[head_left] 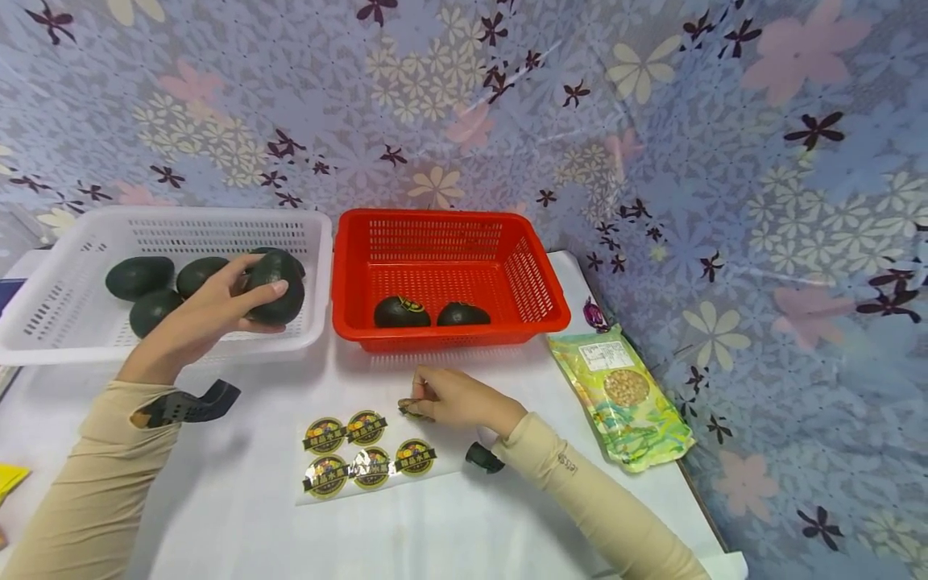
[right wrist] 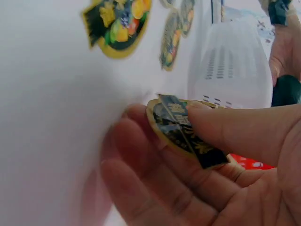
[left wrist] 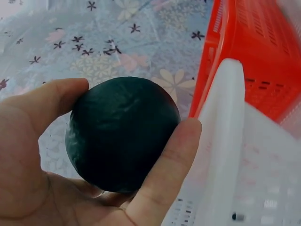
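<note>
My left hand [head_left: 217,300] grips a dark green avocado [head_left: 276,287] above the right end of the white basket [head_left: 319,242]. In the left wrist view the thumb and fingers curl round the avocado [left wrist: 123,134]. Over the sticker sheet [head_left: 377,475], my right hand [head_left: 464,399] pinches one sticker [head_left: 416,409]. The right wrist view shows that sticker [right wrist: 181,125], black and gold with printed characters, between thumb and fingers. Several round stickers [head_left: 326,475] lie on the sheet.
More avocados [head_left: 141,278] lie in the white basket. The red basket [head_left: 449,326] beside it holds two avocados [head_left: 464,314], one with a sticker showing. A green and yellow food bag [head_left: 623,395] and a small purple wrapped item [head_left: 595,314] lie at the right, near the patterned curtain [head_left: 725,282].
</note>
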`<action>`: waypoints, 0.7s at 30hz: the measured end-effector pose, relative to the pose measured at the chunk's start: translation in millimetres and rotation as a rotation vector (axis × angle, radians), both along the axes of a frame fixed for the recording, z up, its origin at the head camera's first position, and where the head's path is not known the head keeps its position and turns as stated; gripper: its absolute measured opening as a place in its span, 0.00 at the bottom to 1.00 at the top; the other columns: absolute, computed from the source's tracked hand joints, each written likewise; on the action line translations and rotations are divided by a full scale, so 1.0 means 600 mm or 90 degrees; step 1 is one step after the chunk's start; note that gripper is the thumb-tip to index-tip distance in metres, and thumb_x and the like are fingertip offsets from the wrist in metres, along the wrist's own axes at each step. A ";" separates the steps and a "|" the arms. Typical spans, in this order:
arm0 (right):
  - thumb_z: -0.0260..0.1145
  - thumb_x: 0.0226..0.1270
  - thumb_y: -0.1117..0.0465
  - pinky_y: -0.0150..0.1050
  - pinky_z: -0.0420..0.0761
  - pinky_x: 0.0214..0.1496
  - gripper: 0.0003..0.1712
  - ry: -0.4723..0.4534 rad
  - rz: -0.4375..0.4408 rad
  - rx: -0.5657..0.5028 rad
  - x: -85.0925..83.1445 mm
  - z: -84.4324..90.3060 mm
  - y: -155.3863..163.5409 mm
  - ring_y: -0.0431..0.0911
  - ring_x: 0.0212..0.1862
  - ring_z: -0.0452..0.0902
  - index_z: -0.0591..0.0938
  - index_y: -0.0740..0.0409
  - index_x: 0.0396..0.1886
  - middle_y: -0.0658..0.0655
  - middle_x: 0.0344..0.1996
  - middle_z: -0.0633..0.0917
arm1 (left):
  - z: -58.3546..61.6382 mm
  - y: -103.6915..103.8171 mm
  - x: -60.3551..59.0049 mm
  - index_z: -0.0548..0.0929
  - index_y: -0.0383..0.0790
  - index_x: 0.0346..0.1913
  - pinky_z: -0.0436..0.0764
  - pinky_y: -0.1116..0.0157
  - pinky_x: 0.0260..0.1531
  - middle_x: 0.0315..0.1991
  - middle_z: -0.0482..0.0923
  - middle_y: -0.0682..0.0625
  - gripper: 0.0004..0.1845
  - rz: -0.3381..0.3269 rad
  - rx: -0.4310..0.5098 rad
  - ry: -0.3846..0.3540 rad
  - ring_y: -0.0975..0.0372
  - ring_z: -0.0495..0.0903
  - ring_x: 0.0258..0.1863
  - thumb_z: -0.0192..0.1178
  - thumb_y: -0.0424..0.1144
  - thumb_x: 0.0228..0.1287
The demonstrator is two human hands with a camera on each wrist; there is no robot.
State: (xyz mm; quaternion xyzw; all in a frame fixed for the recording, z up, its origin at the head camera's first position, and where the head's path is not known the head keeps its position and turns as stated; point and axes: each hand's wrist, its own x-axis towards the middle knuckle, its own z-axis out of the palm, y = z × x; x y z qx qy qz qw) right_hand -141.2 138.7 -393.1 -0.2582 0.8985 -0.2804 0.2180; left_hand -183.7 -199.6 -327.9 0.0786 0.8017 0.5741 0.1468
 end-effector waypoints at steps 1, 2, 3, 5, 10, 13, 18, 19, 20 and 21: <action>0.66 0.71 0.60 0.28 0.70 0.31 0.09 -0.009 -0.001 -0.016 -0.002 0.004 0.001 0.37 0.29 0.73 0.74 0.54 0.34 0.48 0.26 0.82 | 0.001 0.001 0.002 0.46 0.40 0.78 0.88 0.62 0.46 0.71 0.61 0.33 0.39 -0.005 0.002 -0.004 0.75 0.83 0.42 0.55 0.47 0.76; 0.66 0.71 0.62 0.28 0.72 0.32 0.08 -0.019 -0.002 -0.032 -0.004 0.007 0.002 0.37 0.29 0.75 0.74 0.55 0.36 0.50 0.29 0.84 | 0.003 0.003 0.004 0.45 0.41 0.78 0.88 0.61 0.46 0.71 0.61 0.33 0.39 -0.011 0.007 -0.008 0.75 0.83 0.42 0.55 0.47 0.76; 0.66 0.71 0.63 0.28 0.75 0.33 0.08 -0.027 -0.002 -0.051 -0.005 0.012 0.004 0.37 0.30 0.78 0.73 0.55 0.37 0.52 0.31 0.86 | 0.005 0.005 0.006 0.45 0.41 0.78 0.88 0.61 0.47 0.71 0.61 0.33 0.39 -0.018 0.008 -0.010 0.74 0.83 0.43 0.55 0.46 0.76; 0.65 0.71 0.64 0.31 0.80 0.36 0.08 -0.043 -0.001 -0.095 -0.007 0.028 0.007 0.41 0.32 0.84 0.73 0.57 0.42 0.56 0.36 0.88 | 0.009 0.011 0.008 0.45 0.41 0.78 0.87 0.62 0.48 0.71 0.61 0.34 0.39 -0.033 0.007 -0.013 0.73 0.82 0.45 0.55 0.46 0.76; 0.64 0.71 0.67 0.50 0.88 0.45 0.15 -0.124 -0.025 -0.286 -0.001 0.072 0.000 0.53 0.32 0.88 0.73 0.62 0.54 0.65 0.42 0.89 | 0.016 0.034 0.010 0.46 0.42 0.79 0.87 0.56 0.49 0.72 0.61 0.34 0.41 -0.063 0.008 -0.011 0.62 0.82 0.51 0.58 0.44 0.74; 0.63 0.72 0.67 0.50 0.89 0.45 0.14 -0.141 -0.046 -0.392 0.008 0.091 -0.017 0.48 0.30 0.88 0.75 0.65 0.54 0.69 0.42 0.88 | 0.015 0.048 0.015 0.47 0.42 0.80 0.87 0.52 0.47 0.72 0.61 0.33 0.43 -0.082 0.020 -0.010 0.54 0.80 0.54 0.61 0.42 0.72; 0.62 0.73 0.66 0.34 0.85 0.33 0.10 -0.058 -0.123 -0.511 0.013 0.107 -0.044 0.41 0.25 0.84 0.78 0.65 0.50 0.68 0.34 0.88 | 0.008 0.071 0.024 0.55 0.41 0.77 0.87 0.55 0.48 0.68 0.66 0.35 0.42 -0.119 0.046 0.015 0.50 0.77 0.58 0.66 0.37 0.66; 0.63 0.73 0.66 0.32 0.83 0.30 0.10 -0.040 -0.146 -0.529 0.012 0.109 -0.048 0.41 0.24 0.83 0.78 0.64 0.50 0.65 0.31 0.87 | 0.007 0.076 0.026 0.56 0.41 0.76 0.86 0.57 0.51 0.68 0.66 0.37 0.42 -0.127 0.046 0.028 0.49 0.75 0.61 0.67 0.37 0.64; 0.63 0.72 0.66 0.32 0.81 0.28 0.10 -0.027 -0.166 -0.545 0.011 0.112 -0.051 0.41 0.23 0.81 0.79 0.64 0.50 0.61 0.29 0.87 | 0.006 0.080 0.028 0.57 0.42 0.75 0.85 0.58 0.52 0.67 0.67 0.38 0.42 -0.133 0.046 0.039 0.49 0.73 0.62 0.69 0.36 0.62; 0.64 0.72 0.66 0.32 0.80 0.27 0.10 -0.016 -0.183 -0.556 0.011 0.113 -0.054 0.41 0.22 0.80 0.80 0.63 0.50 0.57 0.27 0.86 | 0.005 0.085 0.031 0.58 0.43 0.75 0.84 0.60 0.54 0.68 0.67 0.40 0.44 -0.139 0.043 0.052 0.48 0.71 0.64 0.70 0.36 0.60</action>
